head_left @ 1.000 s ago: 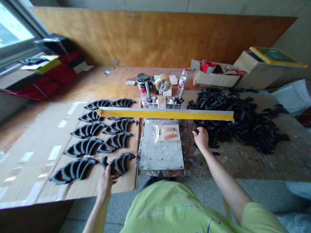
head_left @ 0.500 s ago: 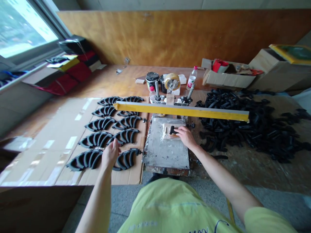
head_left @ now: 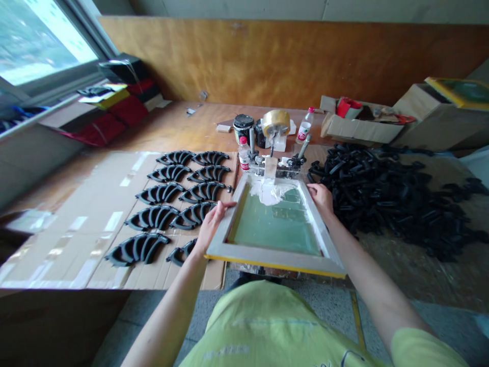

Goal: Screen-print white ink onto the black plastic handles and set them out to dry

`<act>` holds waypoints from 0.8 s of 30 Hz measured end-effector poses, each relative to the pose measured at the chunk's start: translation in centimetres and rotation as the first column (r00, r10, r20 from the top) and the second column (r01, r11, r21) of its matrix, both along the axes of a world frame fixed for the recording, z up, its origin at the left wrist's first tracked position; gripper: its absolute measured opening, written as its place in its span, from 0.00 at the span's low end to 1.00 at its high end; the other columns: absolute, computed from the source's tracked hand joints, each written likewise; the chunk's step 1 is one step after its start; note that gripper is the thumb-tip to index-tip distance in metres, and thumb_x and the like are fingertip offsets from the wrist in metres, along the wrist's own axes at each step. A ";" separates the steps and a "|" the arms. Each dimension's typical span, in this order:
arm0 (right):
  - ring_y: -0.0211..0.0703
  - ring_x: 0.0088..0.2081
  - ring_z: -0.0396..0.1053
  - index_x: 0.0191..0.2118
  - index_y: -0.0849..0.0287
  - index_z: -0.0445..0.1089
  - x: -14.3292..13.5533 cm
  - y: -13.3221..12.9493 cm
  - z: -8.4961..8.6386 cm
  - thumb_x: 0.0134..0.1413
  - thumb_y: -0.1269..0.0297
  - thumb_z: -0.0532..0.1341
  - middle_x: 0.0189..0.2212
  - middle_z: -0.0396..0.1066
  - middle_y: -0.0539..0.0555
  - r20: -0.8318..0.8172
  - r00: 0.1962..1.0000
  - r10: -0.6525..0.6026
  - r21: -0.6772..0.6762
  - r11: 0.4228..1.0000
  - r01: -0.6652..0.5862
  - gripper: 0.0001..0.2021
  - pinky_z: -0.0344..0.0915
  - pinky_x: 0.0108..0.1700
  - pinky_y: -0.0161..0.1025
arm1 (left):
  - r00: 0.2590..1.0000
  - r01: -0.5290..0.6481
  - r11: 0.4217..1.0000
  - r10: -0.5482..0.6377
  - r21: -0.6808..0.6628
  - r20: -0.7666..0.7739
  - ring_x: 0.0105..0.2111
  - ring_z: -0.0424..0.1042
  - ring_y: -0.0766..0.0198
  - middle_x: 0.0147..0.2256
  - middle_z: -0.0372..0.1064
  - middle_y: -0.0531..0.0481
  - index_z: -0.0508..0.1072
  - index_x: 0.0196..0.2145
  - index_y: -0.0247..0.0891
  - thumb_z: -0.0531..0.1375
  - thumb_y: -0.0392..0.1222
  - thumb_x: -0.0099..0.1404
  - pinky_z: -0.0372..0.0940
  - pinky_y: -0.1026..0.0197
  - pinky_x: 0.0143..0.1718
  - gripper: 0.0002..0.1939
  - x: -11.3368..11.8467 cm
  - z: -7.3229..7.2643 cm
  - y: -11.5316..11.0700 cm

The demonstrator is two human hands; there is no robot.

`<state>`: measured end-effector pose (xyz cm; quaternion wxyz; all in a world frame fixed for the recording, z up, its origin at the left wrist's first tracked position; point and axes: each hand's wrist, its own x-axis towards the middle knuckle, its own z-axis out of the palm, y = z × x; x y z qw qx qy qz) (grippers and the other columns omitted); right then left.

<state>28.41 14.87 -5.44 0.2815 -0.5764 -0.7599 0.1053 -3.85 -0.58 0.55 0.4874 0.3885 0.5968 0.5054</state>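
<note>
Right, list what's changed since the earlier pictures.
The framed screen swung down toward the person. The right hand let go of a black piece, now hidden; the left hand moved rightward; both hold the screen's sides. The black pile and open box stayed put.

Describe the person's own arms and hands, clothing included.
The left hand and right hand wear no gloves, and both forearms are bare. A light green short sleeve shows on the right; the left one is out of view. The shirt bears faint lettering.
</note>
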 end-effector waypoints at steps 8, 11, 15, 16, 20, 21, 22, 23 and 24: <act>0.55 0.50 0.63 0.48 0.63 0.69 -10.9 2.9 3.5 0.52 0.70 0.63 0.46 0.68 0.63 0.289 0.911 0.293 0.043 0.947 -0.318 0.16 0.61 0.52 0.49 | 0.991 0.009 0.981 -0.034 -0.193 -0.127 0.30 0.70 0.63 0.33 0.73 0.50 0.56 0.65 0.40 0.58 0.58 0.61 0.65 0.63 0.33 0.39 0.0 -10.9 -2.1; 0.50 0.42 0.65 0.37 0.63 0.71 -11.6 1.2 2.4 0.54 0.73 0.59 0.36 0.71 0.60 0.357 0.845 0.397 -0.106 0.916 -0.386 0.05 0.62 0.46 0.44 | 0.987 0.017 0.979 -0.049 -0.205 -0.153 0.32 0.71 0.63 0.35 0.74 0.50 0.58 0.64 0.42 0.57 0.57 0.62 0.65 0.62 0.35 0.36 -0.2 -11.6 -1.9; 0.47 0.41 0.65 0.34 0.62 0.71 -8.5 -1.4 1.7 0.52 0.78 0.56 0.33 0.71 0.57 0.320 0.724 0.611 -0.108 0.782 -0.613 0.08 0.60 0.43 0.39 | 0.992 -0.013 0.981 -0.012 -0.192 -0.128 0.34 0.72 0.61 0.36 0.75 0.49 0.63 0.62 0.41 0.59 0.56 0.61 0.66 0.62 0.36 0.34 -0.1 -11.0 -2.1; 0.47 0.41 0.65 0.33 0.61 0.71 -7.8 -1.7 2.0 0.52 0.78 0.56 0.33 0.71 0.56 0.300 0.682 0.667 -0.119 0.736 -0.667 0.09 0.60 0.42 0.39 | 0.993 -0.030 0.981 0.009 -0.189 -0.114 0.33 0.72 0.61 0.36 0.75 0.48 0.64 0.61 0.40 0.60 0.55 0.60 0.66 0.62 0.36 0.33 0.0 -10.8 -2.2; 0.45 0.37 0.65 0.30 0.58 0.71 -7.4 -1.6 2.7 0.52 0.74 0.59 0.29 0.70 0.53 0.238 0.674 0.700 -0.159 0.712 -0.683 0.06 0.59 0.39 0.38 | 0.997 -0.050 0.980 0.038 -0.193 -0.066 0.30 0.71 0.62 0.34 0.74 0.48 0.66 0.59 0.40 0.61 0.55 0.58 0.65 0.63 0.31 0.33 0.3 -9.7 -2.2; 0.46 0.37 0.65 0.31 0.58 0.72 -7.6 -1.7 2.6 0.52 0.75 0.58 0.30 0.71 0.53 0.237 0.713 0.660 -0.132 0.749 -0.650 0.06 0.60 0.40 0.38 | 0.998 -0.040 0.979 0.029 -0.199 -0.059 0.29 0.71 0.62 0.33 0.74 0.49 0.66 0.59 0.39 0.61 0.56 0.58 0.65 0.64 0.31 0.34 0.4 -9.5 -2.2; 0.47 0.39 0.65 0.33 0.59 0.72 -7.7 -2.0 2.3 0.52 0.76 0.57 0.32 0.71 0.55 0.236 0.747 0.622 -0.091 0.779 -0.620 0.08 0.60 0.41 0.39 | 0.999 -0.026 0.978 0.016 -0.205 -0.051 0.29 0.71 0.63 0.33 0.74 0.49 0.64 0.60 0.39 0.61 0.56 0.59 0.65 0.64 0.30 0.35 0.4 -9.3 -2.2; 0.48 0.42 0.65 0.35 0.59 0.73 -7.7 -2.5 1.8 0.52 0.77 0.56 0.34 0.71 0.56 0.235 0.767 0.598 -0.049 0.795 -0.605 0.10 0.61 0.43 0.41 | 0.999 -0.015 0.977 0.006 -0.211 -0.041 0.28 0.71 0.63 0.33 0.74 0.49 0.63 0.61 0.40 0.61 0.56 0.59 0.64 0.64 0.29 0.35 0.4 -9.2 -2.2; 0.49 0.44 0.64 0.37 0.60 0.73 -7.6 -3.1 1.3 0.52 0.79 0.55 0.36 0.72 0.57 0.233 0.769 0.596 -0.016 0.793 -0.609 0.13 0.61 0.46 0.42 | 0.999 -0.006 0.977 0.000 -0.215 -0.032 0.28 0.71 0.63 0.32 0.73 0.49 0.62 0.61 0.40 0.60 0.57 0.59 0.64 0.64 0.28 0.36 0.4 -9.1 -2.2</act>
